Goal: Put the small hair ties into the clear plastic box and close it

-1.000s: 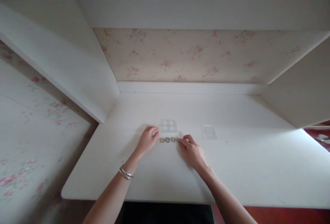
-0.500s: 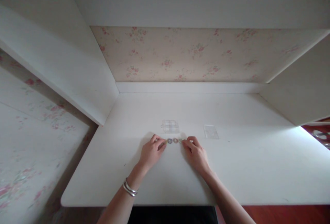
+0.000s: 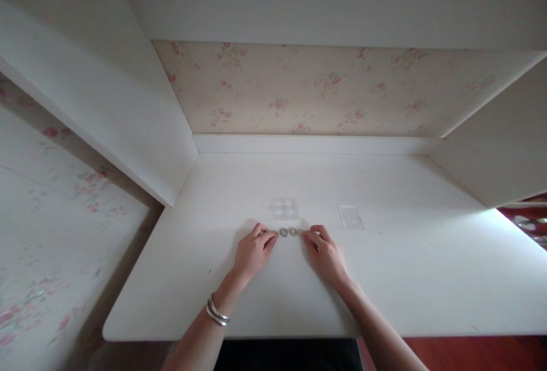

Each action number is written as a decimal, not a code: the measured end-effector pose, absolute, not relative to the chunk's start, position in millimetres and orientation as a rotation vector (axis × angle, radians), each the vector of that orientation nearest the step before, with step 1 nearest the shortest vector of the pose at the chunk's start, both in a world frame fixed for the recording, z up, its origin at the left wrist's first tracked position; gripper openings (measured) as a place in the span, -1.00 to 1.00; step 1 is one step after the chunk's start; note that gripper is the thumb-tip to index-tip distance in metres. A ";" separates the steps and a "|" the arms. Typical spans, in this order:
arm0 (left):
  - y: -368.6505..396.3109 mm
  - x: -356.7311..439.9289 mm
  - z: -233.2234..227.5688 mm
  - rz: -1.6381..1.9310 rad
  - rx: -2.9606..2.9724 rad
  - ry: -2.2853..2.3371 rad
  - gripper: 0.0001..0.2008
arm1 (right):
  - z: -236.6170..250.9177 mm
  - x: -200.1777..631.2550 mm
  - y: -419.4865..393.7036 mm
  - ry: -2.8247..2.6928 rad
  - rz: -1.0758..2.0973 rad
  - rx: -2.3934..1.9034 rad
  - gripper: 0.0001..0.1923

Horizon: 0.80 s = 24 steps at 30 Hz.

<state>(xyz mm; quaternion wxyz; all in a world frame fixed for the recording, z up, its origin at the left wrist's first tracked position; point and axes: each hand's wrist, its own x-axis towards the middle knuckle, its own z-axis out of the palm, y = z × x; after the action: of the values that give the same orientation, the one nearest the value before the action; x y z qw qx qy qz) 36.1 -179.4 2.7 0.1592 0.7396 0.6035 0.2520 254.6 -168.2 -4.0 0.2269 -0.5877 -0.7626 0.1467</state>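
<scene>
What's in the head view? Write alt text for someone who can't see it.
A person's left hand and right hand have their fingertips at opposite ends of a row of small round pieces on a white desk. Beyond the row sits a clear divided case, with a clear flat panel to its right.

- From the row of small rings point(image 3: 288, 232), 8 o'clock is blocked by the left hand point(image 3: 253, 251), 4 by the right hand point(image 3: 325, 252).
- At 6, a lane of white desk point(image 3: 290, 297) runs between the forearms point(image 3: 378, 317).
- At 12, the clear divided box point(image 3: 285, 208) sits near, in the way.
- Toward 2, I see passing room before the clear flat piece point(image 3: 351, 217).
</scene>
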 end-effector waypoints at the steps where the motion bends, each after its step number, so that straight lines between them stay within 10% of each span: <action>1: -179.1 35.6 2.5 0.743 2.089 1.717 -0.75 | -5.3 255.6 -167.2 -2.086 0.420 -1.607 -0.67; 24: -177.7 27.5 0.7 0.957 1.890 1.637 -0.78 | 0.3 230.3 -68.8 -2.109 0.413 -1.465 -0.70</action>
<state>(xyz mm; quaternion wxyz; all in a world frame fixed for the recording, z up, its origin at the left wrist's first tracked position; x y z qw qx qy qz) 27.5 -177.7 0.7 0.2300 0.6871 0.5950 0.3478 230.3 -68.8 0.3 0.2670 -0.5429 -0.7813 0.1531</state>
